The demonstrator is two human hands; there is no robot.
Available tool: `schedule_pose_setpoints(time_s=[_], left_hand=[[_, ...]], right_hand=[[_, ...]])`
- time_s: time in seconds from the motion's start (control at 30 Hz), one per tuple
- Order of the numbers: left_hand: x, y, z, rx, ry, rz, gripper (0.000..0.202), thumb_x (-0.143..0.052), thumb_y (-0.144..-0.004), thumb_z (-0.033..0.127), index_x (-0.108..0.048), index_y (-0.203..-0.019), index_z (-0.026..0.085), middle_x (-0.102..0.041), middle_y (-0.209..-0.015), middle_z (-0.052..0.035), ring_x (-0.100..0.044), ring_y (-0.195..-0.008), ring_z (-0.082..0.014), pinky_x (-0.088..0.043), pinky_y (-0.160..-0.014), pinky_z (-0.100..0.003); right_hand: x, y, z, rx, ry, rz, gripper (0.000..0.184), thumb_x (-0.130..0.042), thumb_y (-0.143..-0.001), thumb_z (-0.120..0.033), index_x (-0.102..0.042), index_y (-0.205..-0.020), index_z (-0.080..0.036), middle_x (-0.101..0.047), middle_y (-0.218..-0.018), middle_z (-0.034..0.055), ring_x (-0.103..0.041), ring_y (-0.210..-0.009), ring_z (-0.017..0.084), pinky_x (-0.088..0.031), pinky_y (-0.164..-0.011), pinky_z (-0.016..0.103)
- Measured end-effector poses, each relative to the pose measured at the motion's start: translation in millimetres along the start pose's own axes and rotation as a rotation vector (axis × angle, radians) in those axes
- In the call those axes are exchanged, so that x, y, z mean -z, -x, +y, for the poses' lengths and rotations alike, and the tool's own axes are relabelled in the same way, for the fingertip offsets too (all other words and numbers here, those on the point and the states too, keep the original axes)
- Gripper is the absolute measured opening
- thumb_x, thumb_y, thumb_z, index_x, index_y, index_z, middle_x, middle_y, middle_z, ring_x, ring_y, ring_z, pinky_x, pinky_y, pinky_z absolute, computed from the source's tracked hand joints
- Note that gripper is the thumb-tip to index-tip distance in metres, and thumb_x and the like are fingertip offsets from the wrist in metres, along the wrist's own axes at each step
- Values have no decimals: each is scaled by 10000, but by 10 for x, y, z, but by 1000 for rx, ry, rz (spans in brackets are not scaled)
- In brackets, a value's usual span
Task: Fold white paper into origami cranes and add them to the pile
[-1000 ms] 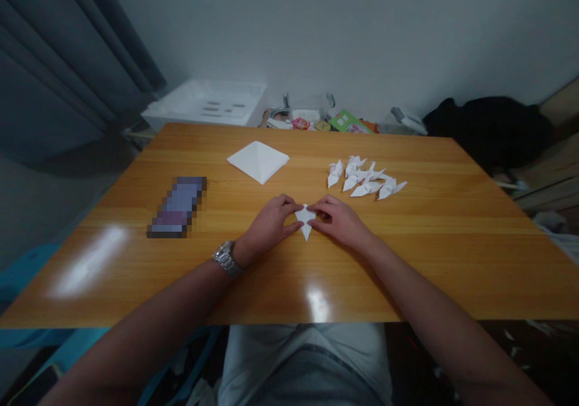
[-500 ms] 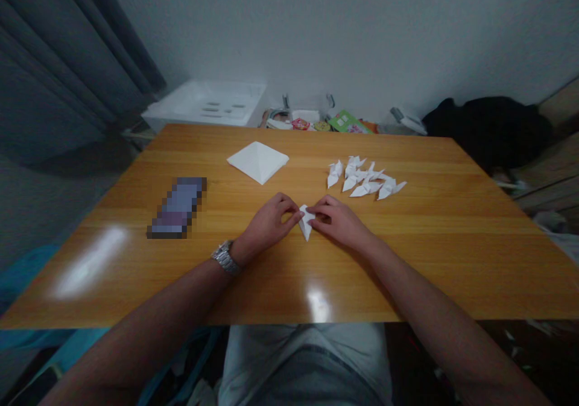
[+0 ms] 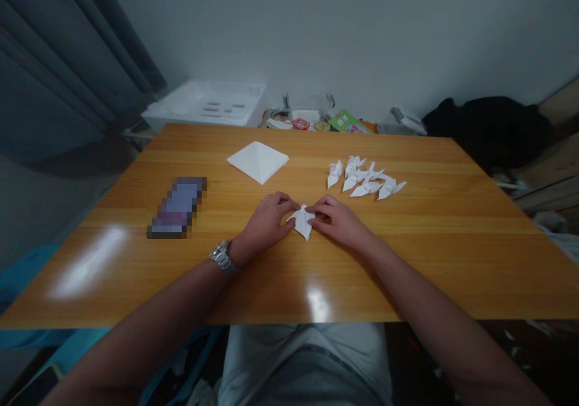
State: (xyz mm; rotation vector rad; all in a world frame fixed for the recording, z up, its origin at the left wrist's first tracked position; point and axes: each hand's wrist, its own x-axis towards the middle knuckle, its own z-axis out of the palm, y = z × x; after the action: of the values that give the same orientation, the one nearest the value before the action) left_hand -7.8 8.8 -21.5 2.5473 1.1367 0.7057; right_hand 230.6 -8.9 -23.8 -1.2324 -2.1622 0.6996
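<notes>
Between my two hands, a small white piece of folded paper (image 3: 303, 221) lies on the wooden table (image 3: 434, 243), one point toward me and a flap spread to the left. My left hand (image 3: 271, 218), with a metal watch (image 3: 224, 257) on its wrist, pinches the paper's left edge between thumb and fingers. From the other side, my right hand (image 3: 335, 218) has its fingertips closed on the right edge. Farther back on the right stand several white paper cranes (image 3: 362, 178) in a close group.
A white paper sheet (image 3: 259, 162), creased, lies behind my left hand. To the left is a phone (image 3: 177, 208), blurred out. Beyond the table's back edge are a white plastic tray (image 3: 208, 101), a green packet (image 3: 349, 122) and a black cloth-like heap (image 3: 488, 130).
The folded paper was a narrow shape and is now wider, its left flap opened out. My left hand has shifted slightly to the left; the right hand is about where it was.
</notes>
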Motion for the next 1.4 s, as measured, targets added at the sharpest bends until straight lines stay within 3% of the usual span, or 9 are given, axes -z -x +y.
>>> schedule_pose_setpoints(time_s=[0.2, 0.53, 0.77, 1.4], left_hand=[[6, 12, 30, -5, -59, -20, 243, -619, -939, 259, -707, -1154, 189, -600, -1195, -105, -574, -1095, -262, -481, -1000, -425], [2, 20, 20, 0, -63, -34, 257, -622, -934, 251, -703, -1173, 203, -589, -1211, -104, -565, -1104, -262, -485, -1005, -428], [3, 20, 28, 9, -57, -41, 267, -608, -932, 232, -698, -1183, 212, -590, -1219, -106, -565, -1120, -270, -484, -1014, -444], [7, 20, 21, -37, -59, -74, 304, -576, -967, 249, -656, -1255, 196, -578, -1263, -127, -554, -1162, -272, -470, -1039, -446]], right_hand=[[2, -1, -18, 26, -37, 2, 220, -659, -947, -289, -736, -1133, -203, -607, -1048, 76, -624, -903, 191, -517, -824, 342], [95, -17, -40, 31, 2, 28, 125, -610, -968, -259, -666, -882, -187, -592, -933, 50, -596, -860, 179, -480, -787, 317], [112, 2, -31, 40, 20, -16, 36, -664, -897, -151, -665, -883, -185, -586, -963, 44, -591, -844, 164, -476, -770, 297], [95, 10, 23, 79, -29, -17, 76, -683, -901, -172, -716, -959, -208, -623, -1033, 65, -614, -951, 197, -512, -854, 349]])
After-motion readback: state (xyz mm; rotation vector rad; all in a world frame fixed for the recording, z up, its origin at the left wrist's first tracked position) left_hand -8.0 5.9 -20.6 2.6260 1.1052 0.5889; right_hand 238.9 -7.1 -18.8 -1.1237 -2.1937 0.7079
